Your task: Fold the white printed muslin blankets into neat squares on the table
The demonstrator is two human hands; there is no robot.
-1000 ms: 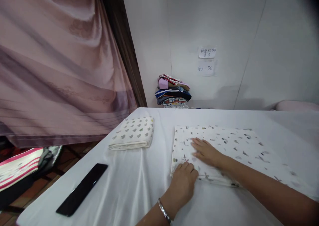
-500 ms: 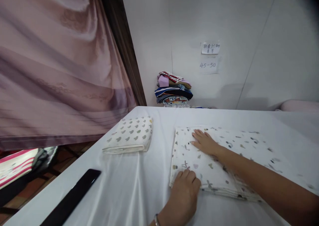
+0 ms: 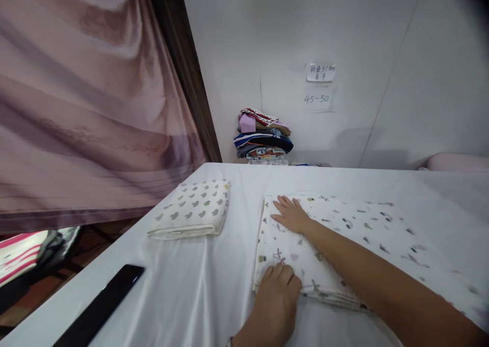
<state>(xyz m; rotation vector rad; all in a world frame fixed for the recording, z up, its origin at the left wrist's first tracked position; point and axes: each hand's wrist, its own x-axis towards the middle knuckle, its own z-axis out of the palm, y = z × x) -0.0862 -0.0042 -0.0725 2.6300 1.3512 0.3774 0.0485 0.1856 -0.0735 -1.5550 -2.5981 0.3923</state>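
Note:
A white cloth (image 3: 367,245) printed with small plants and rainbows lies folded in layers on the table. My right hand (image 3: 292,215) rests flat on its top near the far left corner, fingers spread. At the cloth's near left corner, my left hand (image 3: 277,296) has its fingers curled closed over the edge; the fingertips are partly hidden. Further left sits a second folded white cloth (image 3: 193,207) with grey mushroom-like prints, apart from both hands.
A long black object (image 3: 101,303) lies along the left edge of the white-covered table (image 3: 179,286). Beyond the far edge stands a stack of folded fabrics (image 3: 263,138) against the wall. A pink curtain (image 3: 95,107) hangs at left, and paper signs (image 3: 319,84) are on the wall.
My right hand has slid left across the cloth's top, towards its far left corner. My left hand stays at the near corner. The view has shifted slightly.

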